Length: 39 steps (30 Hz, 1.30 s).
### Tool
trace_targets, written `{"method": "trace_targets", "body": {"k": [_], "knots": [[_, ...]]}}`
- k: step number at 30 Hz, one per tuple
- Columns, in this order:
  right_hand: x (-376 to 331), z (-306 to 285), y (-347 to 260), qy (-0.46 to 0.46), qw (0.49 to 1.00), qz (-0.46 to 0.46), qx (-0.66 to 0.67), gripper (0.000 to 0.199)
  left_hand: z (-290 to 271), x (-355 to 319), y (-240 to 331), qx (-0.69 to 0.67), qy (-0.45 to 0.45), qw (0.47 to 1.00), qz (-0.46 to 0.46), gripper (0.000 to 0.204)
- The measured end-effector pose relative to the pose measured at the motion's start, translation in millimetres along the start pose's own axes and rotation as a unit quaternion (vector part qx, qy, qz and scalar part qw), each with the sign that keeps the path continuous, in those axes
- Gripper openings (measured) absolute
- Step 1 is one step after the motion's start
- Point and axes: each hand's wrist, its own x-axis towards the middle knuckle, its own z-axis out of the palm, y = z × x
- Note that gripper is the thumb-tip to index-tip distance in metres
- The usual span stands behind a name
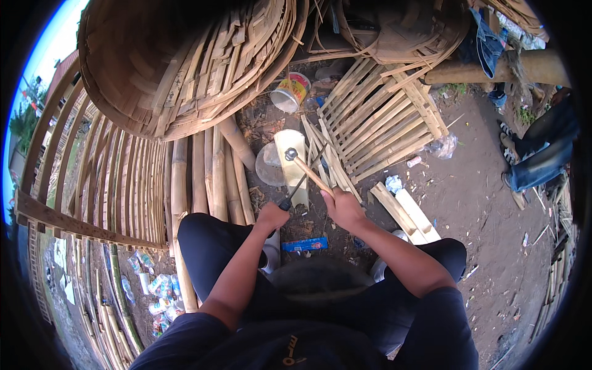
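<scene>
My left hand [272,217] is closed round the black handle of a screwdriver [285,203], whose long thin metal shaft slants up and to the right. In my right hand [343,209] is a hammer [316,177], gripped by its wooden handle. The hammer's dark head lies over a wide, pale split bamboo piece [286,138]. The screwdriver's shaft crosses near the hammer's handle; where its tip ends is hard to make out. Beside the bamboo piece shows a round grey block [267,166], partly covered by it.
Large woven baskets [123,68] stand at the far left. A slatted bamboo panel [382,123] lies ahead, with a white bucket [290,92] behind. Bamboo poles [217,172] and a slatted frame [105,179] fill the left. A person in jeans [542,166] is at right.
</scene>
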Motion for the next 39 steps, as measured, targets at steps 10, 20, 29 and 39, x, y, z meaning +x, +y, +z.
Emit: {"method": "trace_targets", "body": {"k": [10,20,29,39], "knots": [[-14.7,8.2,13.5,-0.087,0.992,0.036,-0.082,0.043,-4.9,-5.2,10.5,-0.008,-0.035,0.999,-0.014,0.027],[-23.1,1.9,7.9,0.082,0.993,-0.071,0.052,0.035,-9.1,-5.7,2.7,-0.016,-0.032,0.999,-0.017,0.033],[-12.2,-15.6,-13.3,0.067,0.995,-0.071,0.005,0.041,-16.2,-6.4,-6.3,-0.047,-0.032,0.997,-0.047,0.029],[-16.7,21.3,26.9,-0.121,0.990,0.038,-0.065,0.056,4.8,-4.7,2.8,0.002,-0.038,0.999,-0.028,0.027]]}}
